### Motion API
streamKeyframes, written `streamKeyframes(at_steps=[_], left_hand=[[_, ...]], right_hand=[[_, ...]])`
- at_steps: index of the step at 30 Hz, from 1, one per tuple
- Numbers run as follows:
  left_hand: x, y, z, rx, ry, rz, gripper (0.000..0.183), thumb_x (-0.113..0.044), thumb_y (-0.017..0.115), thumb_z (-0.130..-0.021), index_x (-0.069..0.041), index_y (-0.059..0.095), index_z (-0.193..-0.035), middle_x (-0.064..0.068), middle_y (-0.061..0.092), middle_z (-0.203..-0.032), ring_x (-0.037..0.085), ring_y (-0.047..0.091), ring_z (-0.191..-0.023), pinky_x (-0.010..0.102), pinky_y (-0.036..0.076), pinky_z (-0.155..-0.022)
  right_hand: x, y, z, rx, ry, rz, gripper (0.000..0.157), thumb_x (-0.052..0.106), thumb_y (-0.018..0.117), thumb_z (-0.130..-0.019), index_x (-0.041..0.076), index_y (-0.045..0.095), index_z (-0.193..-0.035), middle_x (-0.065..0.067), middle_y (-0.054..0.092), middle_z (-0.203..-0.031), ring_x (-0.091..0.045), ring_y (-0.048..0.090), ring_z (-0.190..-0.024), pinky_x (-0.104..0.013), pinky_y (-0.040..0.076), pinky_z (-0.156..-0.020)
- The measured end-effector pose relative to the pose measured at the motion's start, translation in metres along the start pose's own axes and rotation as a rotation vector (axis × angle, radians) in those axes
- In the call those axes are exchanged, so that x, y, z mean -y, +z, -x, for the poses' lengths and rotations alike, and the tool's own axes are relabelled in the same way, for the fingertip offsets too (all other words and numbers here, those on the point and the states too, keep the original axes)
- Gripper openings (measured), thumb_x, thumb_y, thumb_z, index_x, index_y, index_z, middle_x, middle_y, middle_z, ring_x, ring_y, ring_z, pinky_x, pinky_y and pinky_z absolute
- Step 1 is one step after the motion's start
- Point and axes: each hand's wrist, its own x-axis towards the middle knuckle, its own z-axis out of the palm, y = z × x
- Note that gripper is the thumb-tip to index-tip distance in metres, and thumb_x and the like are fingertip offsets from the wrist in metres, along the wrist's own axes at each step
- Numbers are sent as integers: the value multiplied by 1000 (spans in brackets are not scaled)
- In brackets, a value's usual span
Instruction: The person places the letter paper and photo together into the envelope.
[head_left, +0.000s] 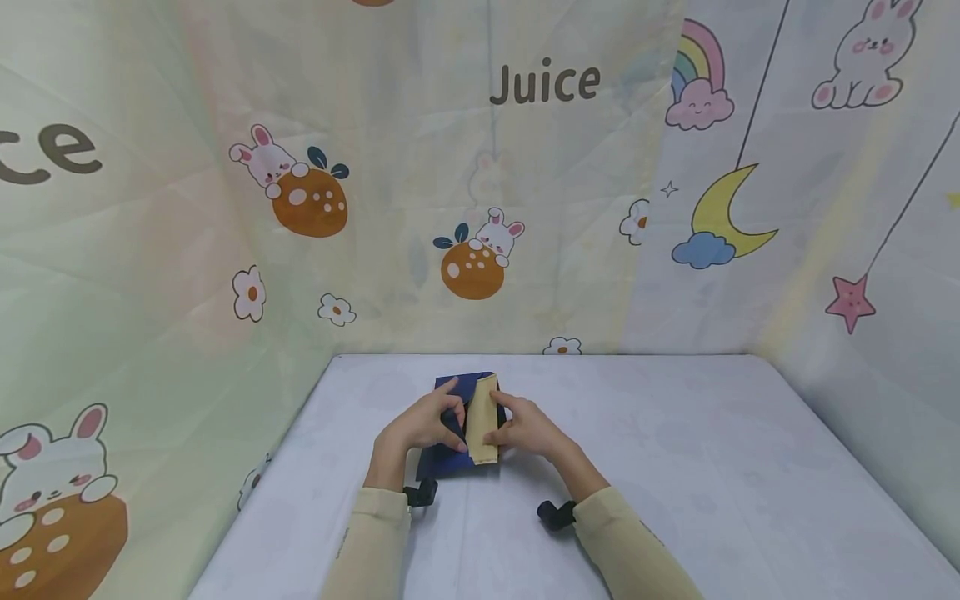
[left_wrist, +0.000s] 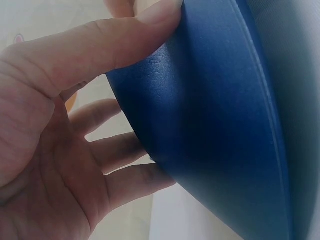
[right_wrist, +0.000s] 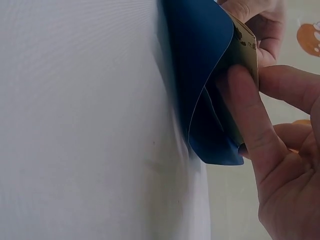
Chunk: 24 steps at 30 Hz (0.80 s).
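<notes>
A dark blue folded sheet (head_left: 444,463), like paper or thin card, stands on the white table with a beige panel (head_left: 482,421) along its right part. My left hand (head_left: 422,423) pinches the blue sheet's edge with thumb and forefinger; in the left wrist view, its other fingers are spread behind the curved blue surface (left_wrist: 215,110). With thumb and fingertips on either side, my right hand (head_left: 527,427) pinches the beige panel. In the right wrist view, this panel (right_wrist: 246,46) bears small dark marks, and its blue side bows outward, leaving a gap. The exact kind of item is unclear.
The white table (head_left: 675,467) runs back to a printed cloth wall (head_left: 405,250), with more cloth at left and right. Black wrist mounts (head_left: 557,515) sit at both cuffs, close above the tabletop.
</notes>
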Motion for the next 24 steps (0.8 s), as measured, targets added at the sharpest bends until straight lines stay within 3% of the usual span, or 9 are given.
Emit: streamKeyframes(at_steps=[4,10,17,24], left_hand=[[-1,0,0,-1,-2,-4,40,-25,93,-54,-22,62,-78,6,16,-160,34,24,-142,58,24,-111],[-1,1,0,-3,-6,-6,40,-24,93,-54,-21,62,-79,6,16,-160,34,26,-142,58,25,-110],[-1,2,1,-6,-15,0,41,-23,93,-53,-20,62,-79,5,17,-160,35,23,-143,59,24,-110],[-2,2,1,-4,-19,14,39,-21,93,-55,-25,61,-77,3,18,-160,37,20,-144,61,21,-110]], right_hand=[[-1,2,-1,-11,20,-3,92,17,80,-77,3,26,-150,-10,72,-86,-25,71,-69,-43,56,-67],[0,3,-1,-23,14,0,93,17,81,-76,2,28,-149,-18,64,-116,-19,70,-68,-32,56,-67],[2,6,0,8,7,-74,94,10,79,-78,2,20,-151,-12,73,-86,-21,71,-70,-39,58,-67],[6,11,2,10,-22,-62,93,10,78,-79,1,19,-151,-19,67,-105,-19,71,-75,-41,58,-68]])
